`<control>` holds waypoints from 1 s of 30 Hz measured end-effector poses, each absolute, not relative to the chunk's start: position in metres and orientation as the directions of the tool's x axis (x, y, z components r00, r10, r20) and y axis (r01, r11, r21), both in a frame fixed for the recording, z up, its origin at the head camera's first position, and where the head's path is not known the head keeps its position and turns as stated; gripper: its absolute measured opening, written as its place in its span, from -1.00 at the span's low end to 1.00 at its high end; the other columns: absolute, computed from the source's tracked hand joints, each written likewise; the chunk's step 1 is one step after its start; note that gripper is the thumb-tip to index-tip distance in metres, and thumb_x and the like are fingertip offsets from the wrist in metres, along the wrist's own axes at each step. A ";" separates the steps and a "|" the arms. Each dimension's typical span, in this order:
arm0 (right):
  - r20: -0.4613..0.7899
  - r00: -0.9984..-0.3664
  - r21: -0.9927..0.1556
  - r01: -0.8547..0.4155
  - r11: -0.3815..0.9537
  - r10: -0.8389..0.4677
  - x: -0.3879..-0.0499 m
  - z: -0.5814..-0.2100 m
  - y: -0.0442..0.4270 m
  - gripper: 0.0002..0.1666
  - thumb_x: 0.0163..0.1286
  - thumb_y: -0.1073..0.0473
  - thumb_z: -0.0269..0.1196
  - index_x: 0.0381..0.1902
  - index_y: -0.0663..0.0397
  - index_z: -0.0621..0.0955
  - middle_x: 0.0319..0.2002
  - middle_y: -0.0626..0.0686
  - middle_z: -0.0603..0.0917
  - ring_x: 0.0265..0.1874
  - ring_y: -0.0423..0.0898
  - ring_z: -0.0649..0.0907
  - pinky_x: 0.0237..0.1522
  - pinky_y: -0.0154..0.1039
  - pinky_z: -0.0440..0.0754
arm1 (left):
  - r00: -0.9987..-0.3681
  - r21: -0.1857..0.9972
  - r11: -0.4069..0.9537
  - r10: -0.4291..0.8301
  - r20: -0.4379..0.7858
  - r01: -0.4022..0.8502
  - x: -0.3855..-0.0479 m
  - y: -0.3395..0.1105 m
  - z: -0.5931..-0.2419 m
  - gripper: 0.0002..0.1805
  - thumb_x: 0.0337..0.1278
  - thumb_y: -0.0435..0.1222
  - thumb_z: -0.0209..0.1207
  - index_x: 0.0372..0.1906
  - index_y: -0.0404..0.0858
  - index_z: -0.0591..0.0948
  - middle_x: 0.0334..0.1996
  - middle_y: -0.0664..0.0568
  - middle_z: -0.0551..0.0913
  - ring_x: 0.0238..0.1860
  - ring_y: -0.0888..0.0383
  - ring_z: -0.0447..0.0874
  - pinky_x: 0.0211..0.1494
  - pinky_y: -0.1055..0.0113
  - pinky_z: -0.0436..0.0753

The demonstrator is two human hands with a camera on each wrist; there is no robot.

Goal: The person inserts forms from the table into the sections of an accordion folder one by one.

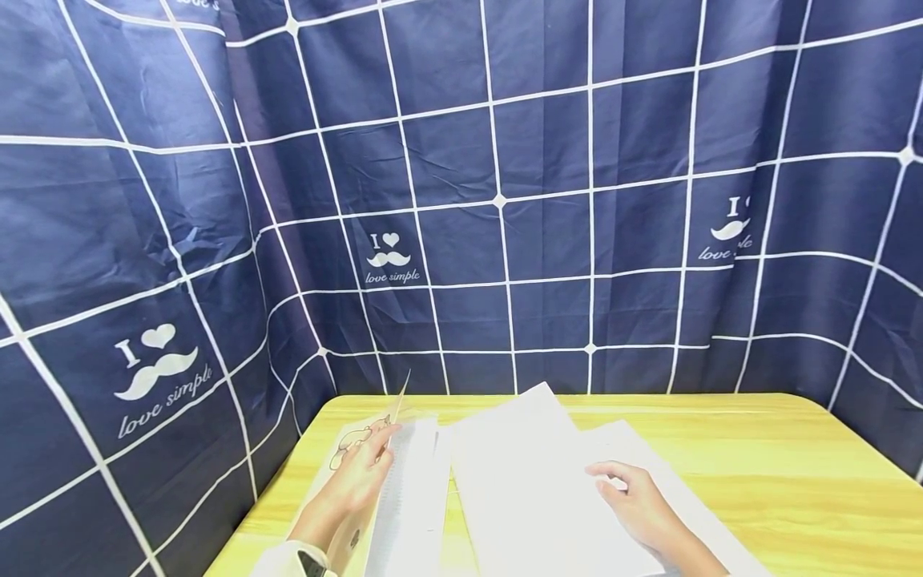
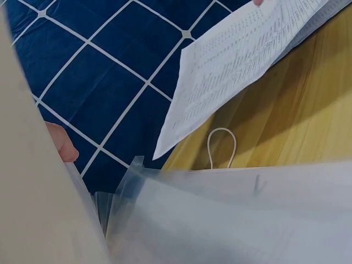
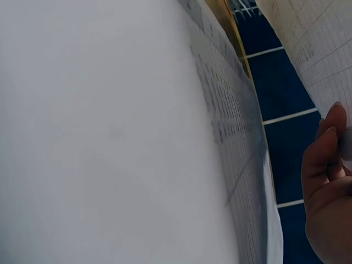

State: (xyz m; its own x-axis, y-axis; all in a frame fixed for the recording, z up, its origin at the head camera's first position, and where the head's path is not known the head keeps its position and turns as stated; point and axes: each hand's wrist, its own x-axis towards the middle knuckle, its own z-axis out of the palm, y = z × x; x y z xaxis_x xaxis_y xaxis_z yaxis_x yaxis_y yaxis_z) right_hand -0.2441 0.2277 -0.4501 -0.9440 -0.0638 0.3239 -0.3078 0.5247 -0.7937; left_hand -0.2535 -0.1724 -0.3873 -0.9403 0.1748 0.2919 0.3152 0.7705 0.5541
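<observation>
My left hand [image 1: 356, 477] is at the folder's raised front cover [image 1: 356, 439], which carries a line drawing. It grips the cover's edge; in the left wrist view a fingertip [image 2: 63, 143] shows past the pale cover [image 2: 44, 209]. Right of it lies the open folder with clear plastic sleeves [image 2: 236, 214]. My right hand [image 1: 642, 505] is over white paper sheets [image 1: 519, 481], overexposed in the head view. In the right wrist view this hand [image 3: 330, 192] pinches a printed sheet [image 3: 324, 49] between thumb and fingers. Print shows on the lifted sheet [image 2: 231, 71] in the left wrist view.
A thin white loop [image 2: 221, 146] stands out beyond the folder's edge. Wood-grain tabletop [image 1: 808, 481] stretches to the right and behind the papers. A dark blue curtain [image 1: 548, 240] with white grid lines hangs around the table's back and left.
</observation>
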 end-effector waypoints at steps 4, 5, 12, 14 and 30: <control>0.321 -0.943 -0.804 -0.317 0.503 -0.082 -0.245 -0.449 0.221 -0.73 0.25 0.43 0.16 -0.14 0.11 0.66 0.01 0.15 0.64 0.12 0.19 0.49 -0.06 -0.17 0.61 | -0.940 0.552 0.772 0.174 0.294 0.316 -0.253 -0.172 -0.386 -0.57 0.33 -0.29 -0.11 0.26 -0.15 0.43 0.33 -0.23 0.31 0.23 -0.17 0.42 0.29 -0.10 0.32; 0.321 -0.943 -0.805 -0.318 0.501 -0.083 -0.245 -0.449 0.219 -0.73 0.25 0.43 0.16 -0.14 0.11 0.66 0.01 0.15 0.64 0.13 0.19 0.49 -0.06 -0.17 0.60 | -0.940 0.552 0.772 0.173 0.294 0.315 -0.253 -0.172 -0.386 -0.57 0.33 -0.29 -0.11 0.26 -0.15 0.43 0.33 -0.22 0.31 0.23 -0.17 0.42 0.29 -0.10 0.32; 0.287 -0.955 -0.841 -0.285 0.460 -0.067 -0.246 -0.448 0.206 -0.72 0.25 0.42 0.15 -0.13 0.10 0.66 0.03 0.14 0.63 0.14 0.16 0.47 -0.01 -0.15 0.59 | -0.940 0.554 0.770 0.178 0.291 0.317 -0.253 -0.172 -0.386 -0.57 0.33 -0.29 -0.12 0.27 -0.16 0.43 0.34 -0.21 0.31 0.27 -0.18 0.37 0.32 -0.10 0.28; 0.271 -0.960 -0.857 -0.274 0.436 -0.069 -0.247 -0.451 0.202 -0.72 0.26 0.42 0.14 -0.12 0.10 0.66 0.05 0.15 0.61 0.16 0.20 0.46 0.01 -0.05 0.58 | -0.940 0.555 0.769 0.179 0.290 0.317 -0.253 -0.172 -0.386 -0.57 0.33 -0.29 -0.12 0.27 -0.16 0.43 0.34 -0.20 0.31 0.26 -0.18 0.38 0.31 -0.10 0.29; 0.283 -0.956 -0.880 -0.289 0.378 -0.073 -0.250 -0.452 0.173 -0.73 0.24 0.44 0.15 -0.15 0.13 0.66 0.01 0.15 0.63 0.13 0.17 0.47 -0.02 -0.07 0.60 | -0.943 0.559 0.769 0.173 0.284 0.310 -0.253 -0.173 -0.388 -0.56 0.35 -0.27 -0.14 0.28 -0.15 0.41 0.35 -0.21 0.30 0.34 -0.18 0.27 0.36 -0.11 0.20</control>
State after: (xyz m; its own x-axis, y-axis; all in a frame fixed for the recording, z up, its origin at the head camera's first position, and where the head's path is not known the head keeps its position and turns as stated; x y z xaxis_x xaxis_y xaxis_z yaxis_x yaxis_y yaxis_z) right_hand -0.2497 0.1733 -0.4525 -0.9564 -0.0734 0.2827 -0.2890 0.3779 -0.8796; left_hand -0.2532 -0.1735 -0.3883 -0.9429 0.1734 0.2843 0.3100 0.7688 0.5593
